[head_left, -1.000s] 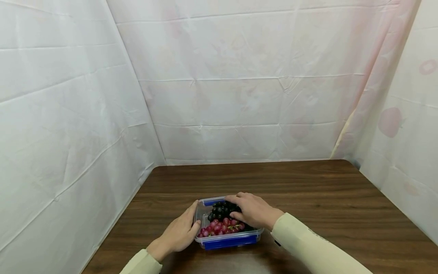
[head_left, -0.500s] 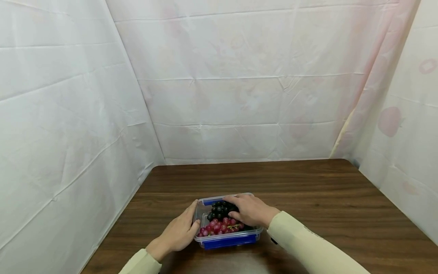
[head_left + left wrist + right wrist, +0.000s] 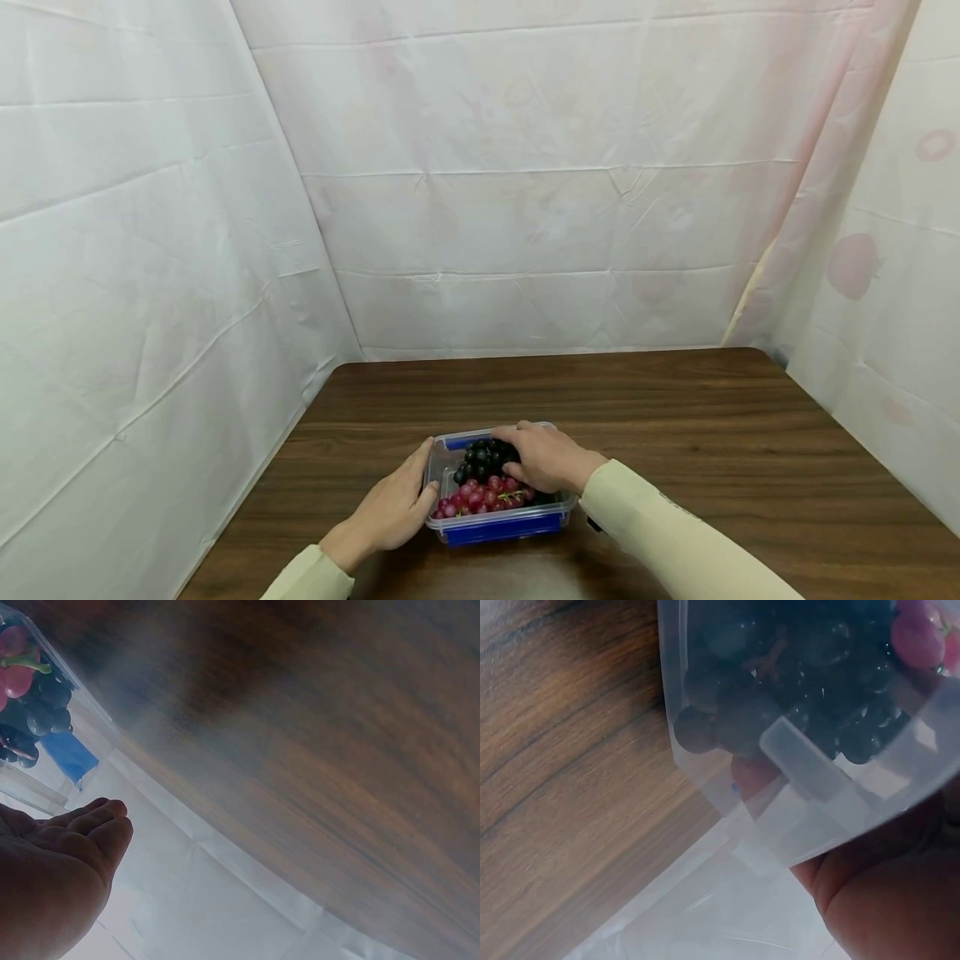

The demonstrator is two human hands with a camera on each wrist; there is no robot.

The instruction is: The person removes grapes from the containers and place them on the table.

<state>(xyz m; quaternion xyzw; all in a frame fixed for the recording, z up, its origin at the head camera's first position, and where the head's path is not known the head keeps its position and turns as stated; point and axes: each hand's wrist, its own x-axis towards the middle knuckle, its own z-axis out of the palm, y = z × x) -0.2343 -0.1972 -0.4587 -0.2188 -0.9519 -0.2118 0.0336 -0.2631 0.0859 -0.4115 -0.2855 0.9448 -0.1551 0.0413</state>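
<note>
A clear plastic food box [image 3: 446, 477] with blue latches [image 3: 504, 528] sits near the front of the table, lid off. Inside, a bunch of red grapes [image 3: 480, 497] lies along the near side and a bunch of black grapes [image 3: 480, 460] lies behind it. My right hand [image 3: 551, 458] reaches in over the right rim and grips the black grapes between thumb and fingers. Through the clear wall, the right wrist view shows more dark grapes [image 3: 780, 667]. Straight fingers of my left hand [image 3: 392, 502] rest along the box's left side.
The brown wood-grain table [image 3: 675, 417] extends behind the box and to both sides. White patterned sheeting [image 3: 480, 208] hangs around its back and sides.
My right hand and forearm have shifted slightly left, and the black grapes have moved a little under the fingers. My left hand stays at the box's left side.
</note>
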